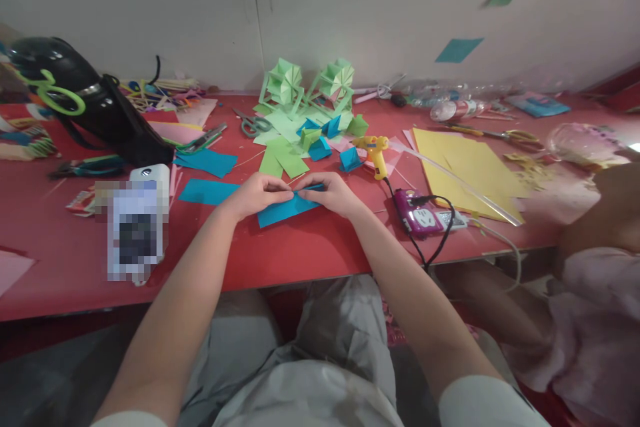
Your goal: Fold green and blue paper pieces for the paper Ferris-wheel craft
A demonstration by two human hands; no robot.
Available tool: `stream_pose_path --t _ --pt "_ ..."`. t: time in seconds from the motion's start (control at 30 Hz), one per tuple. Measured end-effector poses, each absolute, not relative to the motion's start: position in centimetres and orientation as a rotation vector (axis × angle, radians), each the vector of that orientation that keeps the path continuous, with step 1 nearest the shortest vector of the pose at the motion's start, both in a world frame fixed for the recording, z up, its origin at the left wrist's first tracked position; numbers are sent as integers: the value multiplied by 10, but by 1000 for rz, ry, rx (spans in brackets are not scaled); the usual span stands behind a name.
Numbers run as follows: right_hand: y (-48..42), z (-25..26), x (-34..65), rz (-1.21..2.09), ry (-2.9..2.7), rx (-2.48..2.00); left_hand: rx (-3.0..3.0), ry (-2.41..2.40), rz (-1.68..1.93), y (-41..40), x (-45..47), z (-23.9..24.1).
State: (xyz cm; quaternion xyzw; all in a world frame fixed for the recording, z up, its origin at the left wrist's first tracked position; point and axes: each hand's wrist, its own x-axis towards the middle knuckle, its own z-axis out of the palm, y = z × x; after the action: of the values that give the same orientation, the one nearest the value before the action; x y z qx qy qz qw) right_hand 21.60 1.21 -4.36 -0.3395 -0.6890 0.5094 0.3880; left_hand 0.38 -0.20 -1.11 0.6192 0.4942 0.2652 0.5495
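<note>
Between my two hands is a strip of blue paper [287, 211], low over the red table near its front edge. My left hand [260, 196] pinches its upper edge with thumb and fingers. From the other side my right hand [330, 192] pinches the same edge, thumbs nearly meeting. Another blue paper strip [207, 192] lies flat by my left hand. Just beyond my hands are green paper pieces [284, 159] and small folded blue paper pieces [351, 159]. A yellow hot glue gun [376, 155] stands beyond my right hand.
A purple power strip [419, 215] with cables lies right of my forearm, near yellow paper sheets [465, 170]. Two green paper models [284, 82] stand at the back. Scissors [253, 124] and a black holder [75, 93] are leftward. Another person's sleeve [600, 307] is at right.
</note>
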Motion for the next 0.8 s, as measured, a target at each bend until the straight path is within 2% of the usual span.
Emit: stream_pose_path --t 0.8 --pt "15 -49 214 1248 -1746 -864 1665 1150 577 2 -6 -17"
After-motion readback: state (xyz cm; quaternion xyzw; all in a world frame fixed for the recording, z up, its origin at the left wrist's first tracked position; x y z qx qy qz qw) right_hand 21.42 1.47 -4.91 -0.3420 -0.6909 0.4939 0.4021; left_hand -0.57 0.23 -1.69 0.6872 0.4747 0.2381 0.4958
